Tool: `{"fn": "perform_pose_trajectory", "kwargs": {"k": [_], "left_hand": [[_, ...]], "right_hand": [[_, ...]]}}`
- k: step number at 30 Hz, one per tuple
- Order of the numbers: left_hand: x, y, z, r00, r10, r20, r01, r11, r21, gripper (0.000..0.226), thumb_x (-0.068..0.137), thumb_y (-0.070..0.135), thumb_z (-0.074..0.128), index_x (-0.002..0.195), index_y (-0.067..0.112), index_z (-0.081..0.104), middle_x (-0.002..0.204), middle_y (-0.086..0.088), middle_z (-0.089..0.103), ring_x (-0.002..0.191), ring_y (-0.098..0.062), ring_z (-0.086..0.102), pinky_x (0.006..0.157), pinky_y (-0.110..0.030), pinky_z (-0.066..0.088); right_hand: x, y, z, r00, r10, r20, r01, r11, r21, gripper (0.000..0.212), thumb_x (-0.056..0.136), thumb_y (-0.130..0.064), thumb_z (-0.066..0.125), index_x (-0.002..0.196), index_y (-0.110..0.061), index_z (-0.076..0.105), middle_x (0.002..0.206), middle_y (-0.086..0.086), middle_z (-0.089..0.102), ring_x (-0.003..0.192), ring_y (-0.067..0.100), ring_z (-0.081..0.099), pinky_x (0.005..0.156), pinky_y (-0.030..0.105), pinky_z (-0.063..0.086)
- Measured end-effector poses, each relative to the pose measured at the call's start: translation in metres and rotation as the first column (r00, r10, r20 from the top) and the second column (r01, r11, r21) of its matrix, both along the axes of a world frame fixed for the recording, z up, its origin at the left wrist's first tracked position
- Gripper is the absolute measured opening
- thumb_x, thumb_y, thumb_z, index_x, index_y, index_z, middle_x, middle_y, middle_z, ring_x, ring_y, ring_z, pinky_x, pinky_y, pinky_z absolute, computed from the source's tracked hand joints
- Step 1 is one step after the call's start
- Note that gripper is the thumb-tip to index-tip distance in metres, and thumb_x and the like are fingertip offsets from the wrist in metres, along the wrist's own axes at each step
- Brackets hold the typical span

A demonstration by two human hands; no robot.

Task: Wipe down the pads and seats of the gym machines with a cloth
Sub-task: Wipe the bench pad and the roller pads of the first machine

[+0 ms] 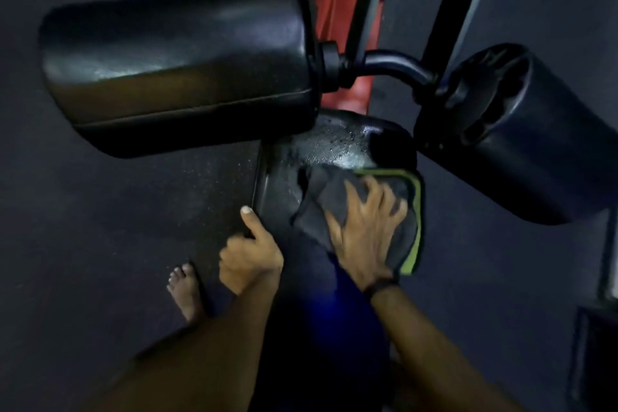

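The dark floor (100, 227) fills most of the view. Above it hang 2 black roller pads: the left pad (177, 67) lies sideways across the upper left, and the right pad (521, 137) slants down the right side, the 2 joined by a curved black bar (391, 65) in front of a red frame (334, 10). Below and between them sits the black seat (321, 150), its surface speckled with wet droplets. A dark cloth (334, 197) with a green edge lies on the seat's near right part. The right hand (364, 231) presses flat on the cloth, fingers spread and straight. The left hand (249, 254) grips the seat's near left edge, fingers curled, thumb pointing up. A bare foot (185, 288) stands on the floor at the left.
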State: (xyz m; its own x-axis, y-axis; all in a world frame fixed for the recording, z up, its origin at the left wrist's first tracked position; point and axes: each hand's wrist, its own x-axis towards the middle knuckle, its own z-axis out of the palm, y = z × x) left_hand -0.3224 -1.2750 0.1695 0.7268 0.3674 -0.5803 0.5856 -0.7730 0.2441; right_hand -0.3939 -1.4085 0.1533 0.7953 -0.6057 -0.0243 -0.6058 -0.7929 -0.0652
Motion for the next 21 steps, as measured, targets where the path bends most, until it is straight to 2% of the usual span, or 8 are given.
{"fn": "perform_pose_trajectory", "kwargs": {"k": [3,6,9,13,17,19,21], "left_hand": [[-0.002,0.003,-0.004,0.999,-0.009,0.039,0.009,1.0,0.013,0.088,0.098,0.07,0.018,0.095,0.0,0.073,0.103,-0.026,0.069,0.1,-0.044,0.062,0.09,-0.048,0.045],[-0.007,0.004,-0.006,0.997,0.012,0.074,-0.012,1.0,-0.004,0.087,0.098,0.07,0.02,0.095,-0.002,0.069,0.103,-0.025,0.068,0.099,-0.044,0.063,0.088,-0.047,0.045],[-0.008,0.006,-0.008,0.997,-0.006,0.082,0.006,1.0,-0.003,0.088,0.098,0.071,0.018,0.101,-0.002,0.066,0.106,-0.024,0.067,0.1,-0.041,0.062,0.087,-0.047,0.044],[-0.013,0.008,-0.006,0.991,-0.019,0.135,0.024,0.999,-0.041,0.08,0.099,0.07,0.02,0.091,0.002,0.063,0.105,-0.022,0.068,0.095,-0.037,0.062,0.081,-0.043,0.041],[-0.015,0.013,-0.001,0.99,0.01,0.138,0.009,0.991,-0.137,0.083,0.1,0.068,0.022,0.111,-0.003,0.065,0.114,-0.022,0.066,0.105,-0.038,0.062,0.088,-0.043,0.043],[-0.024,0.018,0.004,0.986,0.04,0.159,0.002,0.967,-0.255,0.083,0.101,0.067,0.022,0.12,-0.003,0.062,0.123,-0.021,0.063,0.112,-0.037,0.06,0.091,-0.042,0.041],[-0.03,0.031,0.008,0.991,0.066,0.12,-0.014,0.921,-0.389,0.083,0.1,0.068,0.021,0.133,0.0,0.056,0.135,-0.019,0.057,0.123,-0.036,0.054,0.103,-0.045,0.038]], "right_hand": [[0.031,-0.014,-0.009,0.999,0.001,0.047,0.0,1.0,-0.026,0.054,0.089,-0.054,0.048,0.13,-0.02,0.057,0.128,0.014,0.052,0.12,0.033,0.038,0.097,0.061,0.031],[0.028,-0.01,-0.012,0.992,-0.009,0.124,0.016,0.999,-0.051,0.051,0.089,-0.054,0.052,0.128,-0.022,0.059,0.125,0.014,0.055,0.119,0.033,0.039,0.096,0.062,0.033],[0.028,-0.01,-0.013,0.983,-0.035,0.179,0.05,0.996,-0.078,0.05,0.089,-0.055,0.054,0.126,-0.022,0.062,0.12,0.013,0.057,0.114,0.032,0.044,0.094,0.058,0.033],[0.03,-0.008,-0.007,0.98,-0.004,0.198,0.026,0.994,-0.109,0.05,0.085,-0.06,0.056,0.116,-0.022,0.065,0.106,0.01,0.057,0.101,0.033,0.051,0.086,0.051,0.034],[0.028,-0.005,-0.004,0.977,-0.011,0.212,0.033,0.994,-0.101,0.047,0.082,-0.06,0.057,0.103,-0.019,0.067,0.097,0.011,0.058,0.096,0.033,0.051,0.08,0.048,0.035],[0.015,0.007,0.0,0.976,-0.012,0.217,0.028,0.997,-0.071,0.047,0.083,-0.059,0.058,0.102,-0.018,0.067,0.099,0.012,0.058,0.097,0.033,0.051,0.08,0.048,0.035],[-0.011,0.028,0.002,0.981,0.016,0.192,-0.004,0.998,-0.062,0.049,0.085,-0.06,0.055,0.105,-0.017,0.066,0.102,0.014,0.058,0.098,0.034,0.05,0.08,0.048,0.035]]}}
